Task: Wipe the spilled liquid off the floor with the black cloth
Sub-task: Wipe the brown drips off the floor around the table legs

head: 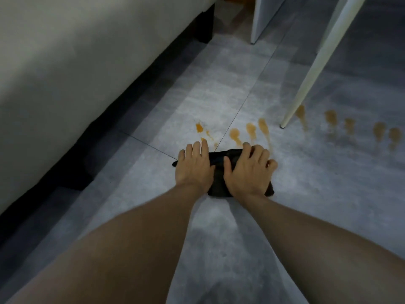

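Note:
A black cloth (219, 170) lies flat on the grey tiled floor (219, 227). My left hand (194, 165) presses on its left part and my right hand (249, 172) presses on its right part, fingers spread forward. Most of the cloth is hidden under both hands. Orange-brown spilled liquid (249, 130) sits in several blotches and streaks just beyond my fingertips, with one brighter orange spot (199, 127) to the left. More blotches (379, 130) run off to the right.
A light sofa (65, 73) on a dark base runs along the left. A white tapered table leg (306, 84) stands on the floor right of the spill. A white furniture panel (260, 20) stands at the back.

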